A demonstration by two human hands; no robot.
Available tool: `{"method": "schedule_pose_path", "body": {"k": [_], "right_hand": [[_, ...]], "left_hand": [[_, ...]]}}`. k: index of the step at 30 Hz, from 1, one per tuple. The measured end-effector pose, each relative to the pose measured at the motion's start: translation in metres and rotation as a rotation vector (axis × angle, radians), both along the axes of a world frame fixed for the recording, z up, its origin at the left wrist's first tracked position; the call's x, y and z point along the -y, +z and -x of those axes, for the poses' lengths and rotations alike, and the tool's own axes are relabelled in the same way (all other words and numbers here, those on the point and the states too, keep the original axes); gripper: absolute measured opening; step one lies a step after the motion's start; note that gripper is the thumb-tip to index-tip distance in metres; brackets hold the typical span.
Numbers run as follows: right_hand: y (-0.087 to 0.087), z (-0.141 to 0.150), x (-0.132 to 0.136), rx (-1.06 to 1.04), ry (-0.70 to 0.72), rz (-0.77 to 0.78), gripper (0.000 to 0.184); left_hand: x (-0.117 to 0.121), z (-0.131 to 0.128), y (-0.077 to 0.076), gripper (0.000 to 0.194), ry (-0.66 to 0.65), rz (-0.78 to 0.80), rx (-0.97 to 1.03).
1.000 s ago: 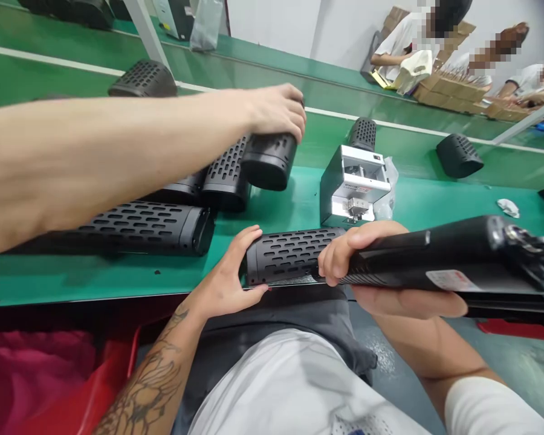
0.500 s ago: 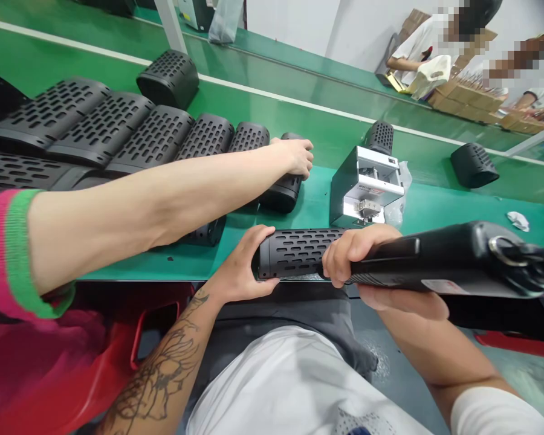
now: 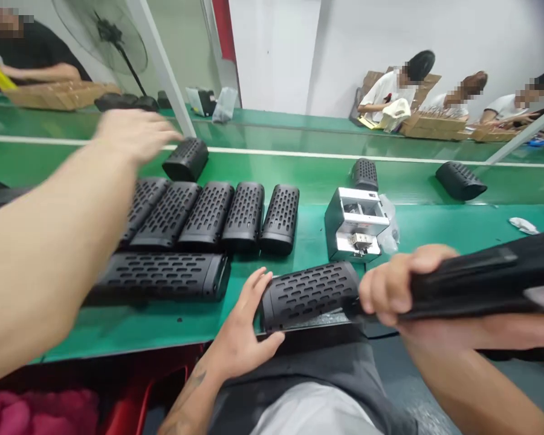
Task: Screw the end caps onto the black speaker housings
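Head view: black slotted casing

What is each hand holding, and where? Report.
Right hand grips a long black tool near its front end; left hand steadies a perforated black cylinder at its left end.

The black tool runs off the right edge, its far end cut away; the reaching hand at left is blurred; the white scrap far right looks too small to tell.
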State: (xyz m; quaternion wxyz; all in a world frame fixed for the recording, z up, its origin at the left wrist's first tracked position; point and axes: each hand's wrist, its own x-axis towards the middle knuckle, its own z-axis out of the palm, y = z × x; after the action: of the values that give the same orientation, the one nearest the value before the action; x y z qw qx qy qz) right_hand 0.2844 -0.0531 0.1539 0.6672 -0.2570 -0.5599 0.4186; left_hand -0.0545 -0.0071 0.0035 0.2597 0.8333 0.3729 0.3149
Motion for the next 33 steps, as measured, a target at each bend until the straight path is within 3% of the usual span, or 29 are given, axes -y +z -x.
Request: {"method": "schedule_pose_path", "body": {"k": [2, 5, 8, 10, 12, 14, 17, 19, 22, 25, 27, 30, 33], "right_hand": [[0.012, -0.022, -0.016, -0.129, -0.163, -0.104, 0.066], [0.013, -0.049, -0.049, -0.171, -0.470, -0.200, 0.074], [0.000, -0.063, -0.075, -0.125, -0.672, -0.147, 0.081], [-0.011, -0.069, -0.085, -0.072, -0.699, -0.114, 0.085], [-0.022, -0.073, -0.091, -0.021, -0.685, -0.085, 0.089], [-0.032, -0.077, -0.095, 0.008, -0.675, -0.070, 0.093], [-0.044, -0.083, -0.103, 0.037, -0.658, -0.039, 0.092], [-0.049, -0.085, -0.106, 0.050, -0.638, -0.012, 0.092], [-0.052, -0.084, -0.108, 0.056, -0.588, 0.028, 0.092], [-0.051, -0.082, -0.107, 0.025, -0.542, 0.047, 0.088], [-0.051, -0.082, -0.106, -0.003, -0.526, 0.042, 0.085], [-0.049, -0.082, -0.100, -0.014, -0.529, 0.028, 0.081], [-0.043, -0.080, -0.083, 0.008, -0.556, 0.031, 0.084]], "left_hand": [[-0.021, -0.003, 0.032, 0.103, 0.057, -0.106, -0.008], [-0.088, -0.044, 0.088, 0.087, 0.210, -0.242, -0.190], [-0.160, -0.115, 0.124, 0.097, 0.366, -0.015, -0.625], [-0.188, -0.157, 0.130, 0.111, 0.379, 0.093, -0.724], [-0.198, -0.184, 0.124, 0.129, 0.375, 0.142, -0.734], [-0.196, -0.196, 0.116, 0.142, 0.378, 0.176, -0.723], [-0.189, -0.194, 0.116, 0.138, 0.330, 0.234, -0.657], [-0.188, -0.181, 0.130, 0.130, 0.276, 0.278, -0.587], [-0.194, -0.140, 0.169, 0.121, 0.248, 0.284, -0.474], [-0.206, -0.077, 0.211, 0.119, 0.319, 0.188, -0.385], [-0.217, -0.028, 0.228, 0.121, 0.431, 0.125, -0.393], [-0.235, 0.045, 0.228, 0.120, 0.640, 0.072, -0.555], [-0.260, 0.107, 0.205, 0.107, 0.660, -0.095, -0.671]]}}
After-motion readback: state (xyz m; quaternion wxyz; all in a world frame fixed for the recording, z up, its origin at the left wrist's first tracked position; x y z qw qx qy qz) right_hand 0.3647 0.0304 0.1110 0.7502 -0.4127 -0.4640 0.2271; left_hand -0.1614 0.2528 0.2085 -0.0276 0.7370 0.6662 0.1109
